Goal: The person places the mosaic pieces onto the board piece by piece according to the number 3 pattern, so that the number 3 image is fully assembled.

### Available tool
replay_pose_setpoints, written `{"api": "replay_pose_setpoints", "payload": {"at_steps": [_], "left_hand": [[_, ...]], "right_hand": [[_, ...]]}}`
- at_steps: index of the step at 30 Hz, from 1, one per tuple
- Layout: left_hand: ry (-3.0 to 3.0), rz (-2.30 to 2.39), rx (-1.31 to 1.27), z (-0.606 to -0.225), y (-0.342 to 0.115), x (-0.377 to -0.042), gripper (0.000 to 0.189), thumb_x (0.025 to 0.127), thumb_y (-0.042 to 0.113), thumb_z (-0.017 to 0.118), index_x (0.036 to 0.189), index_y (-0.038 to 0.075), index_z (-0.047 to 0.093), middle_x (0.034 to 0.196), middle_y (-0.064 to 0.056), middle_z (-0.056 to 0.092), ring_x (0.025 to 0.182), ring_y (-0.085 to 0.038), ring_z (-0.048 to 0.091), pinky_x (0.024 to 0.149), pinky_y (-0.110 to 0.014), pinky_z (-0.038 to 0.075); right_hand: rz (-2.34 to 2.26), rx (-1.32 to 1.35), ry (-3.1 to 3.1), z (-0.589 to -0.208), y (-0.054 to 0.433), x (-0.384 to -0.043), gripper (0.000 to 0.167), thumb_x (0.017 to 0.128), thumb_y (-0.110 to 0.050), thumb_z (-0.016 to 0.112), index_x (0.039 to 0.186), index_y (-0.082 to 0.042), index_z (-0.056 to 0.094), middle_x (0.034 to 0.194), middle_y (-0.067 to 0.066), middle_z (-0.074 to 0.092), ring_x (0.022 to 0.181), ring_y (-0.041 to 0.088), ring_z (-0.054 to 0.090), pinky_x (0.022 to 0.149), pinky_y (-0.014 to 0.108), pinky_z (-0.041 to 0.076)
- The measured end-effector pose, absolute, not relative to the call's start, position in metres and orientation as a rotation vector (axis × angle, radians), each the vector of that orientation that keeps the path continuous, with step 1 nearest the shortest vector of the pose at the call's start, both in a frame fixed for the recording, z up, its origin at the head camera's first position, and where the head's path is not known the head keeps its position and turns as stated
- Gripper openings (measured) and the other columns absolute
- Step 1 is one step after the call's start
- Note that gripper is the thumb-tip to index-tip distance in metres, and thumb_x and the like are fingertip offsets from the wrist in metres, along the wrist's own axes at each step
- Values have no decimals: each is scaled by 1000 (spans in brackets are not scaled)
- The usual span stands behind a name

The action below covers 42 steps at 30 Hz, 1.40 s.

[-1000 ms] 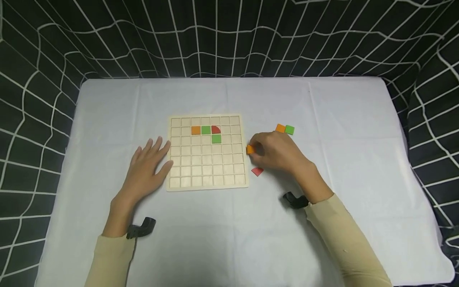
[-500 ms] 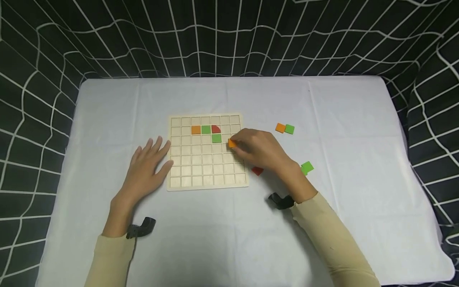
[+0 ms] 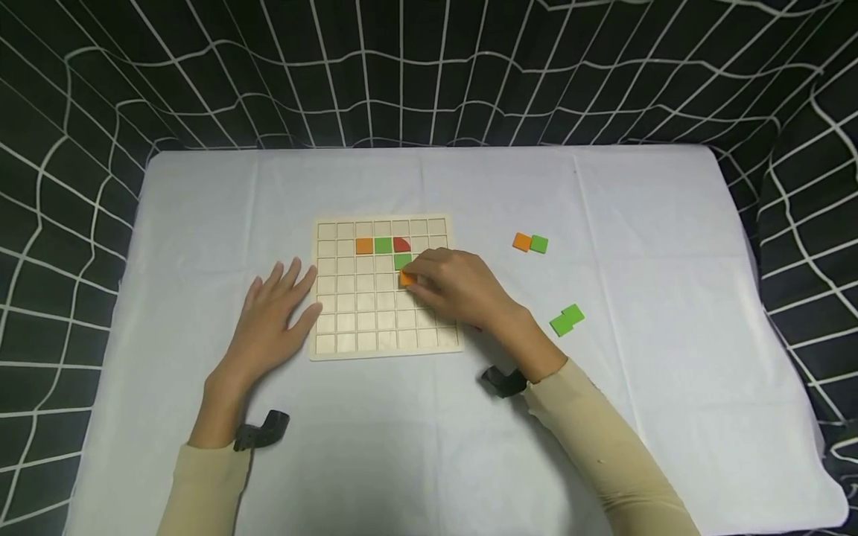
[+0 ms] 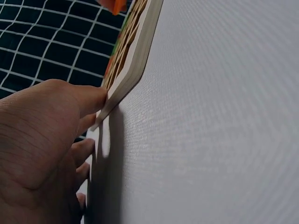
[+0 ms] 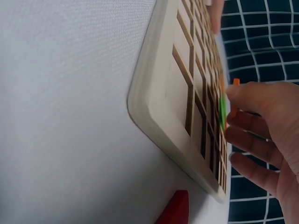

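A pale wooden grid board (image 3: 348, 321) lies on the white-covered table. My right hand (image 3: 462, 286) pinches an orange square tile (image 3: 406, 279) over the board, just below a green tile (image 3: 402, 261) set in a cell. In the row above sit an orange tile (image 3: 364, 246), another green tile (image 3: 383, 246) and a red quarter-round tile (image 3: 401, 244). My left hand (image 3: 271, 320) lies with fingers spread at the board's left edge; its thumb touches the edge in the left wrist view. A red piece (image 5: 176, 209) shows beside the board in the right wrist view, mostly hidden from the head view.
To the board's right lie a loose orange tile (image 3: 522, 241) touching a green tile (image 3: 539, 244). Nearer the right forearm are two overlapping green tiles (image 3: 561, 325). Dark cloth with a white grid net (image 3: 429, 74) surrounds the table.
My right hand has carried the orange tile leftward from beside the board to over its middle, uncovering the loose green tiles at right. The left hand has stayed in place.
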<state>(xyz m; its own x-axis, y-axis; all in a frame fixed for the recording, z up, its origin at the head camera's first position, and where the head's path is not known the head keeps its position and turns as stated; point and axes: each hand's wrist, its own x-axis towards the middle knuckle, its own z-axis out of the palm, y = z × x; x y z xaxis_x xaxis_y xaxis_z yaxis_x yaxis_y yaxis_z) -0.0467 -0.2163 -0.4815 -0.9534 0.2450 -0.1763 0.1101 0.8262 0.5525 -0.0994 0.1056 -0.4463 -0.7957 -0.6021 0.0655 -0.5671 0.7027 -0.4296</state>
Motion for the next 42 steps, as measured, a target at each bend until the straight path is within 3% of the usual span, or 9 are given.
{"api": "replay_pose_setpoints", "payload": {"at_steps": [12,19,28,34,42], "left_hand": [[2758,841,268,-483,-218,-44,63,110,40,52,166,16,36,177,-13,23,168,-39,10,135,-61,1],[2818,758,272,-484,-211,-42,63,110,37,51,166,11,35,175,-16,25,167,-40,14,135,-63,6],[2792,785,263,-480,-210,-44,64,111,38,49,167,13,33,176,-14,22,167,-39,11,135,-61,3],[2778,807,263,-483,-210,-46,64,111,39,49,167,15,32,177,-13,20,168,-37,9,136,-60,2],[2774,792,254,-483,-211,-44,63,111,38,47,167,14,31,177,-13,20,168,-38,9,135,-61,2]], "right_hand": [[-625,-989,2839,-451,98,-98,18,101,-22,73,115,-14,80,107,-1,79,100,18,74,89,38,61],[-619,-1021,2895,-455,95,-98,13,101,-23,72,108,-15,80,98,-3,78,88,17,73,81,36,60],[-626,-1012,2898,-455,96,-100,14,102,-21,71,110,-15,80,104,-2,79,92,17,74,79,38,62],[-612,-1003,2879,-454,97,-100,16,101,-19,71,114,-14,79,110,0,77,101,19,75,85,39,62],[-654,-1036,2855,-456,95,-99,16,102,-17,70,113,-9,80,107,3,76,99,21,73,89,36,60]]}}
